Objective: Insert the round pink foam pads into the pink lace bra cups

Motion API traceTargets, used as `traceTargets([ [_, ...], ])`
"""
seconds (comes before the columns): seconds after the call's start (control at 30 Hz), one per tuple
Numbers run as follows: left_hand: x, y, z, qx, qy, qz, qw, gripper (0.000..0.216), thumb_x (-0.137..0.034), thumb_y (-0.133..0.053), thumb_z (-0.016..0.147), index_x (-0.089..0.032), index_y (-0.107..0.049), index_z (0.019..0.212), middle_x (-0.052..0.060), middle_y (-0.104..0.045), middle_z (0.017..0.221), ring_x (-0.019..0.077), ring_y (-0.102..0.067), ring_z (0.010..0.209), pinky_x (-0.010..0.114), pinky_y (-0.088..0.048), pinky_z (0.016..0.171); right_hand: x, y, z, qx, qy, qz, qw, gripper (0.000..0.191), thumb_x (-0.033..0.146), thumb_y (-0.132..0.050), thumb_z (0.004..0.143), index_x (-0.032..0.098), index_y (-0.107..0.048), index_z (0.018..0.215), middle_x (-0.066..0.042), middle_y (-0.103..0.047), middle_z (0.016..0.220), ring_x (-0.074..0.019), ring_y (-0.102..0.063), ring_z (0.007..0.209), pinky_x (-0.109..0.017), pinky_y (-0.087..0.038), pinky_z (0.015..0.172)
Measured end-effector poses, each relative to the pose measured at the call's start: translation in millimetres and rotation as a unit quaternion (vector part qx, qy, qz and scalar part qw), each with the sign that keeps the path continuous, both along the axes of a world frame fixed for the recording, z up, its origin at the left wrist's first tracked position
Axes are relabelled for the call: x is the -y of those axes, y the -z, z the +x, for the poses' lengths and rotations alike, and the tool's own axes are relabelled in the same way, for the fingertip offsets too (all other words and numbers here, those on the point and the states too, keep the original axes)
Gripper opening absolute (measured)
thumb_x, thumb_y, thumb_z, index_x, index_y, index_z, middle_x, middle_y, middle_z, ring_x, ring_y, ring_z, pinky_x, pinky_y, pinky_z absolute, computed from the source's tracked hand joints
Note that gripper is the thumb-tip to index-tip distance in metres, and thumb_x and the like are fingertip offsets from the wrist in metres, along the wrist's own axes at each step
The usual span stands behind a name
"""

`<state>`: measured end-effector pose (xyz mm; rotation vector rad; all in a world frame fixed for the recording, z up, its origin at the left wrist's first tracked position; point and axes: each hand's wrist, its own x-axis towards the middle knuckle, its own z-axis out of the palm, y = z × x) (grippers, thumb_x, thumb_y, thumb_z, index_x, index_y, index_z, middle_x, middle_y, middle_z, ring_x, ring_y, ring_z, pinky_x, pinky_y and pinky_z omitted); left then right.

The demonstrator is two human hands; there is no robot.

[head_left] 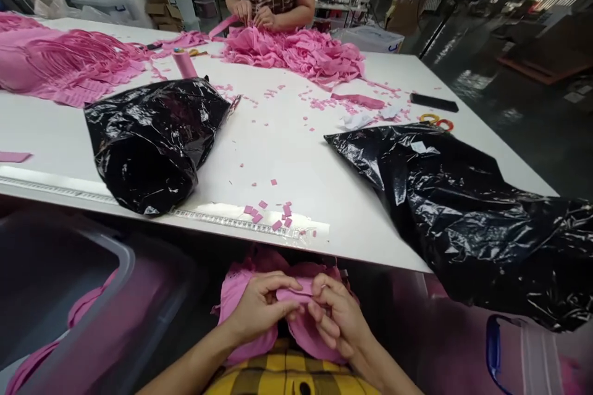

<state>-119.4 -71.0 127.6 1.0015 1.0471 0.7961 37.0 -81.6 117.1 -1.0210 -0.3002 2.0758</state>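
Below the table's near edge, my left hand (259, 308) and my right hand (338, 315) meet over my lap. Both pinch the same pink fabric piece (296, 293), fingers curled on its folded edge. More pink fabric (241, 287) is bunched under my hands on my lap. Small pink scraps (269, 213) lie on the white table (287, 148) just above my hands.
Two black plastic bags lie on the table, one at left (152, 136), one at right (472, 210). Across the table a person's hands (252, 12) work a pink fabric pile (301, 52). Pink strips (65, 62) heap far left. Grey bins (69, 296) stand beside me.
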Motion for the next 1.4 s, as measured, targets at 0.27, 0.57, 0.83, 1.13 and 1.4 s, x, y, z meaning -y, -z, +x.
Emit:
traceTargets([
  [0.27, 4, 8.1, 6, -0.005, -0.057, 0.002, 0.998, 0.012, -0.028, -0.068, 0.065, -0.017, -0.065, 0.065, 0.000, -0.060, 0.052, 0.0169, -0.062, 0.043, 0.023, -0.051, 0.040, 3, 6.1, 4, -0.011, -0.053, 0.030, 0.998, 0.014, 0.025, -0.059, 0.066, 0.018, -0.047, 0.071, 0.003, -0.060, 0.045, -0.0038, -0.033, 0.022, -0.012, -0.026, 0.022],
  [0.57, 18, 21.8, 3, -0.007, -0.076, -0.110, 0.991, 0.026, -0.039, -0.071, 0.062, -0.016, -0.061, 0.069, 0.000, -0.062, 0.040, 0.0130, -0.056, 0.036, 0.019, -0.044, 0.038, 6, -5.3, 17, 0.383, -0.081, 0.441, 0.808, 0.028, 0.011, -0.065, 0.069, 0.021, -0.067, 0.095, -0.005, -0.067, 0.098, -0.0178, -0.061, 0.093, -0.028, -0.047, 0.084],
  [0.83, 43, 34.2, 1, -0.027, -0.069, -0.165, 0.983, 0.042, -0.053, -0.073, 0.054, -0.015, -0.059, 0.065, -0.002, -0.054, 0.033, 0.0098, -0.047, 0.028, 0.016, -0.035, 0.032, 18, -7.3, 12, 0.428, -0.225, 0.446, 0.753, 0.023, 0.014, -0.062, 0.071, 0.021, -0.065, 0.093, -0.004, -0.066, 0.086, -0.0167, -0.061, 0.077, -0.024, -0.048, 0.071],
  [1.13, 42, 31.8, -1, -0.046, -0.090, -0.145, 0.984, 0.039, -0.051, -0.074, 0.056, -0.016, -0.065, 0.071, -0.001, -0.061, 0.046, 0.0078, -0.047, 0.031, 0.016, -0.034, 0.033, 23, 3.4, 4, 0.508, -0.126, 0.570, 0.633, 0.021, 0.017, -0.044, 0.079, 0.018, -0.058, 0.064, -0.001, -0.060, 0.058, -0.0124, -0.054, 0.054, -0.022, -0.042, 0.055],
  [1.4, 33, 14.5, 7, -0.104, -0.059, -0.062, 0.991, 0.039, -0.055, -0.058, 0.070, -0.016, -0.064, 0.076, 0.000, -0.061, 0.049, 0.0148, -0.056, 0.042, 0.023, -0.044, 0.042, 35, -3.9, 33, 0.518, -0.036, 0.528, 0.673, 0.025, 0.018, -0.044, 0.083, 0.017, -0.065, 0.068, -0.002, -0.059, 0.058, -0.0123, -0.053, 0.055, -0.022, -0.043, 0.054],
])
